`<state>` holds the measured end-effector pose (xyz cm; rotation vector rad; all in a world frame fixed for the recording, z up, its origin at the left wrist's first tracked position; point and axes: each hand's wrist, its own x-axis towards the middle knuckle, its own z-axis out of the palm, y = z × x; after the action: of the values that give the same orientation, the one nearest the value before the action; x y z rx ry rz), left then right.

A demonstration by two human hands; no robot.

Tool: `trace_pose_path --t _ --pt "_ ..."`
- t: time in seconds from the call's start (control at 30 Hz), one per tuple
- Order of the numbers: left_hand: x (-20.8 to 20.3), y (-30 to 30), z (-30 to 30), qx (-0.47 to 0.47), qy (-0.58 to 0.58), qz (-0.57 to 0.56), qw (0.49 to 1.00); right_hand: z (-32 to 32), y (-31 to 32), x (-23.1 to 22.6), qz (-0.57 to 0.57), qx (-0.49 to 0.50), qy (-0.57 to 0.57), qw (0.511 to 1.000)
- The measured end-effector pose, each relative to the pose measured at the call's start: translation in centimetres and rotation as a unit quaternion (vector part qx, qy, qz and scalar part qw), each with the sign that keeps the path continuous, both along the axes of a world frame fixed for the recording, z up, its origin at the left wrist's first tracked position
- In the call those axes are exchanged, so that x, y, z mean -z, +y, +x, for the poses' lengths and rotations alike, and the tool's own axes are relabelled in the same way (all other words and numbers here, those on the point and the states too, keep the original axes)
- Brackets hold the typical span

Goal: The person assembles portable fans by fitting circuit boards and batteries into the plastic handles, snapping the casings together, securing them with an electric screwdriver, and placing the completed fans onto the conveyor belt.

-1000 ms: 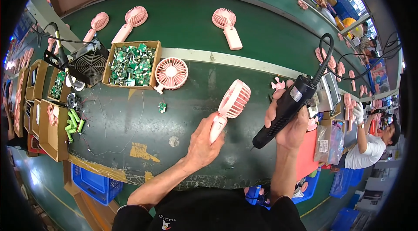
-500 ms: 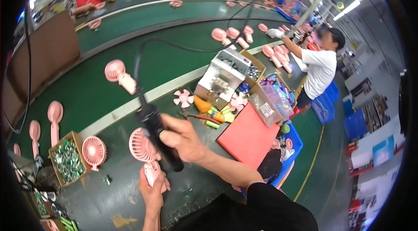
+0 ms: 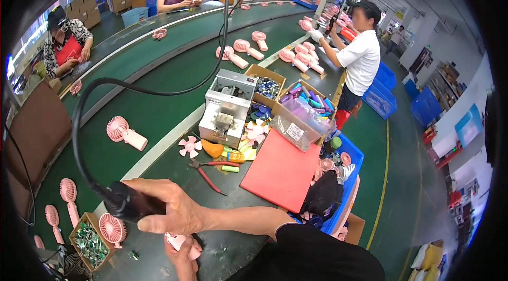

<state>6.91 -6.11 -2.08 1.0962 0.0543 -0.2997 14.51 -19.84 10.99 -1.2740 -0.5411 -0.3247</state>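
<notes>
A black corded electric screwdriver (image 3: pixel 129 204) is gripped in my right hand (image 3: pixel 177 209), its cord end pointing left. The working tip is hidden by that hand. Below it, my left hand (image 3: pixel 181 260) closes around the handle of a pink handheld fan (image 3: pixel 177 239); the fan's head is out of sight behind my right hand. Left of them, a round pink fan head (image 3: pixel 112 229) rests against a small box of green circuit boards (image 3: pixel 91 245). One loose green board (image 3: pixel 134 255) lies on the dark bench.
Red-handled pliers (image 3: pixel 211 178), a pink fan blade (image 3: pixel 190 146), a metal machine (image 3: pixel 227 109) and a red pad (image 3: pixel 283 170) occupy the bench. Beyond runs a green conveyor (image 3: pixel 174 77) carrying pink fans (image 3: pixel 127 133). The cord (image 3: pixel 153 90) arches overhead. A co-worker (image 3: pixel 360 53) stands at right.
My view has shifted upward. The screwdriver has swung from a steep slant to nearly level, and my right hand now covers the fan's head. My left hand still holds the fan.
</notes>
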Motion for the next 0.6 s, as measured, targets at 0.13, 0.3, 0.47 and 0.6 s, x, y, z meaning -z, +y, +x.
trace_pose_path --t 0.13,0.3,0.47,0.6 --pt "0.0 -0.7 0.5 0.013 -0.004 0.003 1.000 -0.6 -0.9 0.0 -0.007 0.009 0.003 1.000" --pt "1.7 -1.0 2.0 -0.027 0.037 -0.014 0.999 0.3 -0.9 1.9 0.017 -0.026 0.028 0.999" --pt "1.8 -1.8 3.3 0.013 0.060 0.001 0.998 -0.1 -3.5 0.4 0.144 -0.040 0.045 0.988" --pt "1.1 -1.8 3.9 0.056 0.051 -0.074 0.994 1.5 -2.5 1.1 0.152 -0.051 -0.068 0.985"
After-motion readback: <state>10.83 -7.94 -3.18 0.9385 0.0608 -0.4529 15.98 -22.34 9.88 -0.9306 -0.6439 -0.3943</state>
